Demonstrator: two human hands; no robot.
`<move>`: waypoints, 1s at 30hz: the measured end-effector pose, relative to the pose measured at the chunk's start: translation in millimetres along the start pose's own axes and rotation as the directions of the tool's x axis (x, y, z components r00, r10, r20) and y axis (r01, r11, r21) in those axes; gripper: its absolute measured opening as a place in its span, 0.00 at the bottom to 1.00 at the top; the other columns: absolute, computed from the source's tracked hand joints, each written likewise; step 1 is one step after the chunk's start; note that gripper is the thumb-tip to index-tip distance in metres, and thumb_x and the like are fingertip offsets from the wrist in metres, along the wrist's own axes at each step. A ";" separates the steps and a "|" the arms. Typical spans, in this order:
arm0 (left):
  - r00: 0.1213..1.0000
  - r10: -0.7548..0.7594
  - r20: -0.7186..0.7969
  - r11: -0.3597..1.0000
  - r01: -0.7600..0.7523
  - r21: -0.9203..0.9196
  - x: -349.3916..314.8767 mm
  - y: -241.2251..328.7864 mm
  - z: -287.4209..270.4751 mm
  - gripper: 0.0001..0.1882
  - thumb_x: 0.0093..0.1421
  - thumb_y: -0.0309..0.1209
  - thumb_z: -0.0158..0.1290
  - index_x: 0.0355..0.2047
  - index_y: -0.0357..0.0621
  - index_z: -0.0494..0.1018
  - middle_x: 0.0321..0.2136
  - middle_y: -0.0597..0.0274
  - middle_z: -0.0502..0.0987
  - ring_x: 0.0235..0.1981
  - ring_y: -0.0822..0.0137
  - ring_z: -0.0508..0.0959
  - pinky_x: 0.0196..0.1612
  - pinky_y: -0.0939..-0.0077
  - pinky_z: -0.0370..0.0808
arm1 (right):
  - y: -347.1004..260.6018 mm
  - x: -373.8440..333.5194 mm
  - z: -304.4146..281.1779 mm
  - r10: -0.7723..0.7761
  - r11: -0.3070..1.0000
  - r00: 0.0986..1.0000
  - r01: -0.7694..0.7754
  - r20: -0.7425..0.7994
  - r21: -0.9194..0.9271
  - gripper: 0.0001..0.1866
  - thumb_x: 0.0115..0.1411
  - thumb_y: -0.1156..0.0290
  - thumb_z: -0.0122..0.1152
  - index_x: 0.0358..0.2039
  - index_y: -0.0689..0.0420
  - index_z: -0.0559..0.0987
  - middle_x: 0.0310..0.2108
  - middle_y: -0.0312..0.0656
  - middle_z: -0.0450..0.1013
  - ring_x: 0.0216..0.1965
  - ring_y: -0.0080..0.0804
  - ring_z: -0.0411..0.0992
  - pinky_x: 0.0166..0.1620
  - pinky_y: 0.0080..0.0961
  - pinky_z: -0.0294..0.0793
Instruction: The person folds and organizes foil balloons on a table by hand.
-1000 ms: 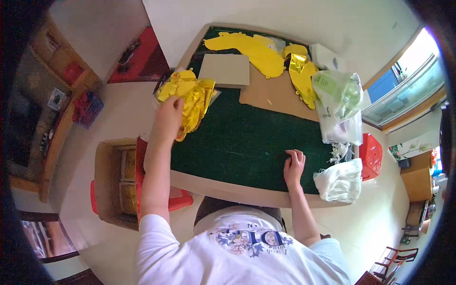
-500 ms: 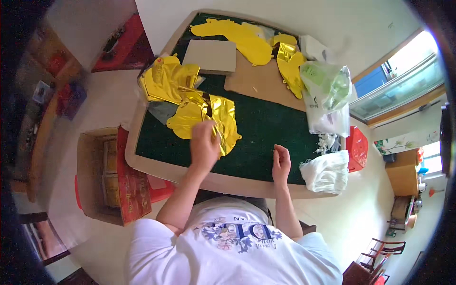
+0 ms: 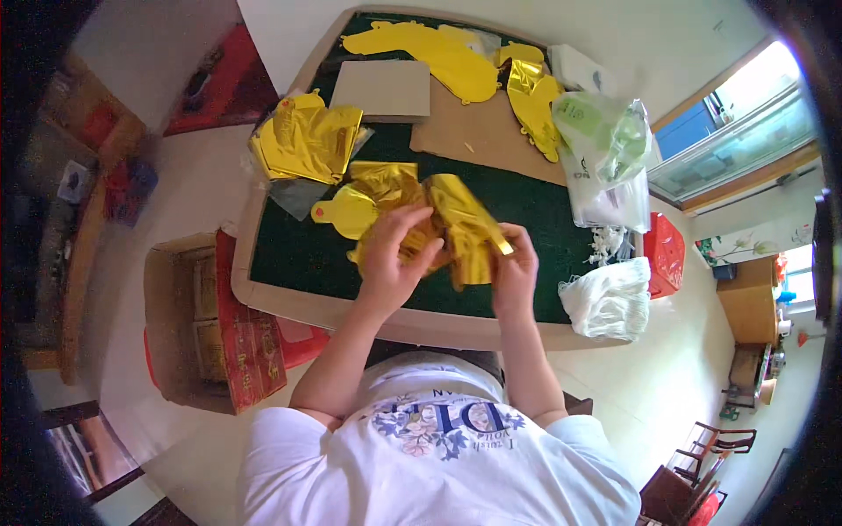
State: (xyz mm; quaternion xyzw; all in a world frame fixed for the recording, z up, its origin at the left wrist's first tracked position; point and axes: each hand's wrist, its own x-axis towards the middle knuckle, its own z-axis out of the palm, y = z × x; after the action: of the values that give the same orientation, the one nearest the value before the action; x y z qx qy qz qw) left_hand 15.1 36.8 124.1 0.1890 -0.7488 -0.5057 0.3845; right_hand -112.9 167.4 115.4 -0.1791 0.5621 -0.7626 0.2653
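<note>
In the head view, a gold foil piece [image 3: 469, 219] is kinda bunched between both hands, over the near side of the green tabletop [image 3: 545, 215]. Its right edge is pinched by the right hand [image 3: 516, 273]. The left hand [image 3: 393, 263] is spread over it, fingers apart; whether anything's gripped there can't be told. More foil's piled [image 3: 307, 140] further left.
</note>
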 end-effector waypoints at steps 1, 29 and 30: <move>0.995 0.087 0.058 0.982 -0.095 0.162 0.3 -3.3 0.6 0.19 0.56 0.31 0.58 0.48 0.41 0.71 0.48 0.53 0.73 0.48 0.60 0.73 0.51 0.70 0.68 | -1.1 5.4 -11.7 0.022 0.999 0.999 -0.024 -0.048 -0.032 0.07 0.62 0.78 0.50 0.41 0.61 0.72 0.35 0.35 0.72 0.36 0.20 0.71 0.39 0.16 0.71; 0.952 -0.016 0.306 0.765 -0.185 0.616 -9.5 -71.7 -42.1 0.14 0.47 0.21 0.58 0.36 0.45 0.76 0.37 0.59 0.76 0.44 0.57 0.74 0.47 0.65 0.71 | 54.5 8.8 -131.9 -0.197 0.771 0.972 0.071 -0.130 -0.633 0.11 0.56 0.87 0.52 0.37 0.61 0.76 0.31 0.38 0.75 0.34 0.22 0.73 0.40 0.19 0.72; 0.978 0.058 0.198 0.787 -0.167 0.594 0.9 -61.0 -49.5 0.10 0.48 0.21 0.58 0.33 0.44 0.76 0.34 0.60 0.76 0.39 0.58 0.75 0.44 0.64 0.71 | 49.3 8.5 -128.3 -0.216 0.780 0.970 0.105 -0.108 -0.617 0.10 0.55 0.86 0.52 0.36 0.61 0.77 0.31 0.38 0.75 0.34 0.22 0.73 0.39 0.19 0.72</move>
State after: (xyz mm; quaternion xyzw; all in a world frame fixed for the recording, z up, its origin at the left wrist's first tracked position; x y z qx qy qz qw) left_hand 46.0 -19.6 78.9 0.2137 -0.9111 -0.2288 0.2681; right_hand -182.9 248.8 29.3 -0.2351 0.7801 -0.5746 0.0778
